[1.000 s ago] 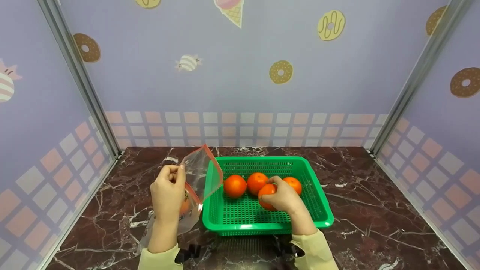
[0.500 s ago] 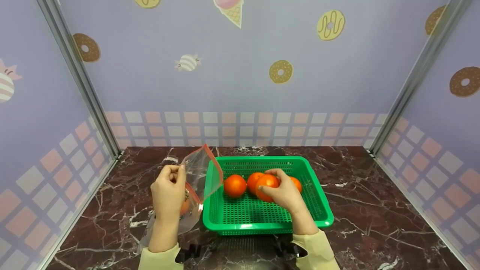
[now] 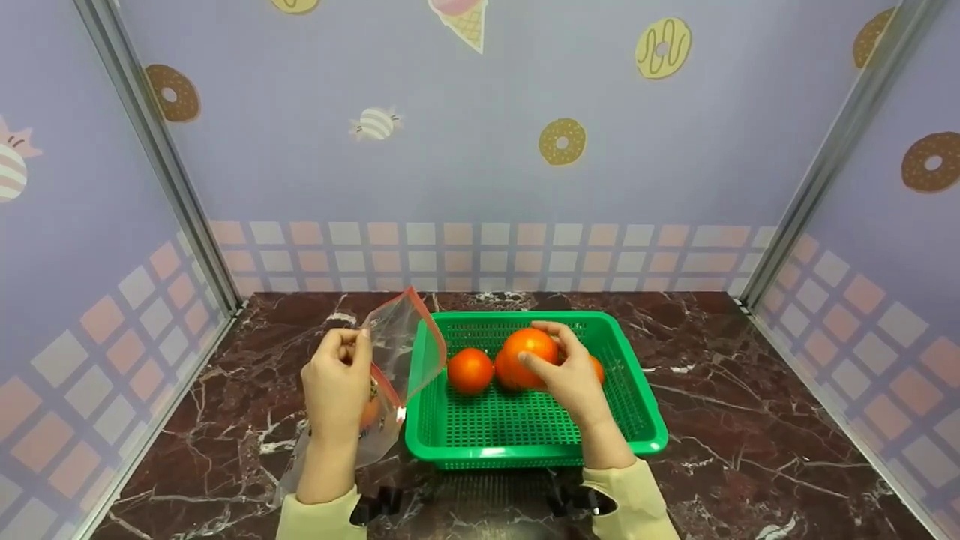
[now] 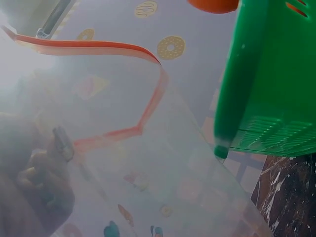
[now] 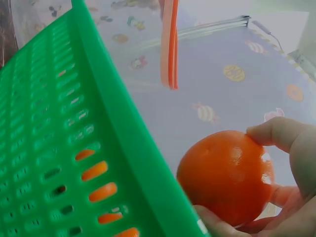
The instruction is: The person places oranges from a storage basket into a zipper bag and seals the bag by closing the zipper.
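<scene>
My left hand [image 3: 335,386] pinches the edge of a clear zip bag [image 3: 391,341] with a red-orange strip around its mouth, which gapes. Inside the bag, partly behind that hand, is an orange [image 3: 370,414]. My right hand [image 3: 576,382] grips another orange [image 3: 529,346] between thumb and fingers, lifted above the green basket; the right wrist view shows this held orange [image 5: 224,175] up close, above the rim. Beneath it, other oranges sit in the basket, one at left [image 3: 470,371] in full view, the others partly covered. In the left wrist view, the hazy plastic [image 4: 158,182] spreads wide.
The green perforated basket [image 3: 495,453] stands on a dark red marbled tabletop [image 3: 742,420], its left rim right beside the bag. Patterned lilac walls [image 3: 480,172] enclose the table at the back and both sides.
My right hand has raised the gripped orange up and away from the basket's floor, slightly leftward, so it now overlaps the orange behind. My left hand and the bag have stayed put.
</scene>
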### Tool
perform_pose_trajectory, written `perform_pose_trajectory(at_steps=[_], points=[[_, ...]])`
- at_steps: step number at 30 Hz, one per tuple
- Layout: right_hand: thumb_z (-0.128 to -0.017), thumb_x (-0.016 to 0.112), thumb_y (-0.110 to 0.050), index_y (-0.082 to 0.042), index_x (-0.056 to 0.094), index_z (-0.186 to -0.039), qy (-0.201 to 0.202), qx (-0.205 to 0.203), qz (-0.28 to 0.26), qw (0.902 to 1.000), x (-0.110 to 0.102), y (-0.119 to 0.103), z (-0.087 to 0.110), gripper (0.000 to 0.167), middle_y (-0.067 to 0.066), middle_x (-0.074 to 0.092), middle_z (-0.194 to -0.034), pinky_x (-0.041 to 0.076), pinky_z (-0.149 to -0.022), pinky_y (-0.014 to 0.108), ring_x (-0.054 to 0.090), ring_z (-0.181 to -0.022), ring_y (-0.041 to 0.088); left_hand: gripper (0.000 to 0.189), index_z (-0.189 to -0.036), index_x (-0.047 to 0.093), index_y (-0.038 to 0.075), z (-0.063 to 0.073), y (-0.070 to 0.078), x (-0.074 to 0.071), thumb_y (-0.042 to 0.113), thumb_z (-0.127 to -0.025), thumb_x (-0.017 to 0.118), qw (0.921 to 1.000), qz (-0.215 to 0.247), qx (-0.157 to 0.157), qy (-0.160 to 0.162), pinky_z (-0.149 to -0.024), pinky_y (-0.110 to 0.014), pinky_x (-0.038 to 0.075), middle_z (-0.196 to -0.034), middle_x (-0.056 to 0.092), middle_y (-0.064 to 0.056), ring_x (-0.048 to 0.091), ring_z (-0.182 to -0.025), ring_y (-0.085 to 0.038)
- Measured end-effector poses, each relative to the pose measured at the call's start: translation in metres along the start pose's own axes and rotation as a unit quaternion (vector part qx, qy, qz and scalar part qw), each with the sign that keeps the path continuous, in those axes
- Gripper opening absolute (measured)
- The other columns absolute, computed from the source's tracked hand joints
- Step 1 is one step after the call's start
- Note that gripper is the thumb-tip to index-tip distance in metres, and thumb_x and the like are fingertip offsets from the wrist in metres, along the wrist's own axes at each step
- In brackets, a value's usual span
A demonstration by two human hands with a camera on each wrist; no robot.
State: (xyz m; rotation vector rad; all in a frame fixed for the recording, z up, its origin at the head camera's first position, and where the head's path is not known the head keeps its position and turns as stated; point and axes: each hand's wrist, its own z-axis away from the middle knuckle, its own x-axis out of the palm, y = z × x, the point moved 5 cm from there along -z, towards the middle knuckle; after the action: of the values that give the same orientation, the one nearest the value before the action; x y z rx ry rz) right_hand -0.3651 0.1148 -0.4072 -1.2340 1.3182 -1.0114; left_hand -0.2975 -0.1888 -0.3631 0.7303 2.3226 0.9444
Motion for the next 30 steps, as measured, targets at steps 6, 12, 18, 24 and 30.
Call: perform_pose_trajectory(at_steps=[6, 12, 18, 24, 30], points=[[-0.093, 0.074, -0.015, -0.018, 0.058, -0.14, -0.006, -0.005, -0.046, 0.9989, 0.007, -0.006, 0.002, 0.05, 0.022, 0.055, -0.138, 0.063, -0.082, 0.047, 0.062, -0.121, 0.041, 0.016, -0.088, 0.071, 0.003, 0.0, 0.001, 0.0, 0.012, -0.1, 0.066, 1.0, -0.002, 0.001, -0.006, -0.046, -0.019, 0.029, -0.057, 0.054, -0.001, 0.032, -0.043, 0.0], [-0.093, 0.074, -0.015, -0.018, 0.057, -0.141, -0.008, -0.019, -0.071, 0.9973, 0.016, -0.017, 0.0, 0.051, 0.021, 0.057, -0.136, 0.063, -0.08, 0.048, 0.064, -0.118, 0.04, 0.015, -0.091, 0.073, 0.003, -0.001, 0.002, 0.0, 0.012, -0.1, 0.066, 1.0, 0.003, 0.005, -0.003, -0.045, -0.019, 0.027, -0.057, 0.056, -0.003, 0.03, -0.042, 0.003], [-0.09, 0.077, -0.017, -0.023, 0.059, -0.138, -0.014, -0.037, -0.079, 0.9961, 0.029, -0.035, -0.001, 0.051, 0.016, 0.06, -0.134, 0.062, -0.078, 0.045, 0.066, -0.115, 0.035, 0.015, -0.09, 0.072, 0.003, 0.0, 0.002, 0.0, 0.013, -0.1, 0.066, 1.0, 0.003, 0.002, -0.005, -0.046, -0.019, 0.03, -0.06, 0.058, -0.005, 0.033, -0.043, 0.001], [-0.089, 0.077, -0.015, -0.02, 0.059, -0.138, -0.037, -0.062, -0.093, 0.993, 0.045, -0.053, -0.001, 0.052, 0.016, 0.059, -0.135, 0.063, -0.08, 0.045, 0.065, -0.118, 0.034, 0.016, -0.09, 0.071, 0.004, 0.002, 0.002, 0.0, 0.014, -0.101, 0.066, 0.9999, 0.007, -0.004, -0.012, -0.046, -0.02, 0.03, -0.06, 0.057, -0.004, 0.033, -0.042, 0.001], [-0.09, 0.077, -0.016, -0.019, 0.057, -0.14, -0.065, -0.078, -0.087, 0.991, 0.06, -0.064, -0.002, 0.054, 0.014, 0.057, -0.138, 0.063, -0.084, 0.044, 0.064, -0.12, 0.032, 0.017, -0.088, 0.069, 0.004, 0.002, 0.002, -0.001, 0.015, -0.101, 0.066, 0.9999, 0.003, -0.004, -0.013, -0.046, -0.021, 0.031, -0.058, 0.053, -0.002, 0.032, -0.042, 0.002]])
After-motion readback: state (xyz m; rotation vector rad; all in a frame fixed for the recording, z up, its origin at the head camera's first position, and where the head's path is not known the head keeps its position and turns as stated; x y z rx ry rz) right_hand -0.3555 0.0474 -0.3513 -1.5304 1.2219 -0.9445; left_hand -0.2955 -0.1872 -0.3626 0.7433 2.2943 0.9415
